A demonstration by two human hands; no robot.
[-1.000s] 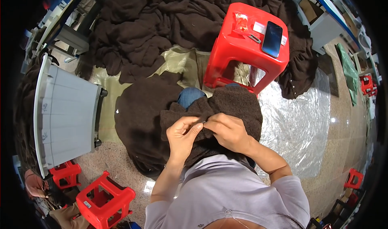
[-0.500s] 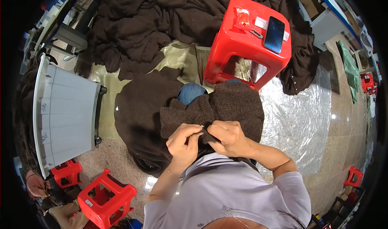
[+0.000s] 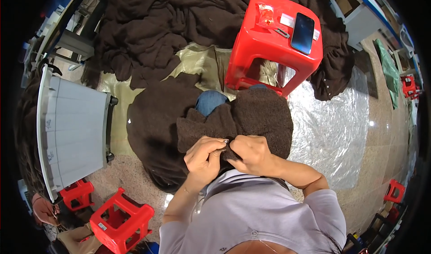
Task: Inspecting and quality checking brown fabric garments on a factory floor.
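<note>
Dark brown knit fabric (image 3: 262, 112) lies bunched over my lap, with blue denim at the knee (image 3: 210, 102) showing between its folds. My left hand (image 3: 204, 157) pinches the edge of the knit between thumb and forefinger, and a tiny shiny spot shows at its fingertips, too small to name. Close beside it, my right hand (image 3: 252, 154) is closed on the same edge with fingers curled in. The fingers hide the bit of fabric between the two hands.
Ahead stands a red plastic stool (image 3: 274, 43) bearing a phone (image 3: 303, 33), small thread snips (image 3: 282, 32) and a clear-and-red packet (image 3: 266, 16). Brown knit heaps (image 3: 148, 25) cover the floor beyond. A grey wheeled bin (image 3: 76, 128) is at left, another red stool (image 3: 121, 220) lower left.
My left thumb has drawn in against the forefinger, closing the gap between them. Both hands stay at nearly the same place on the fabric edge. The surroundings shift slightly in view.
</note>
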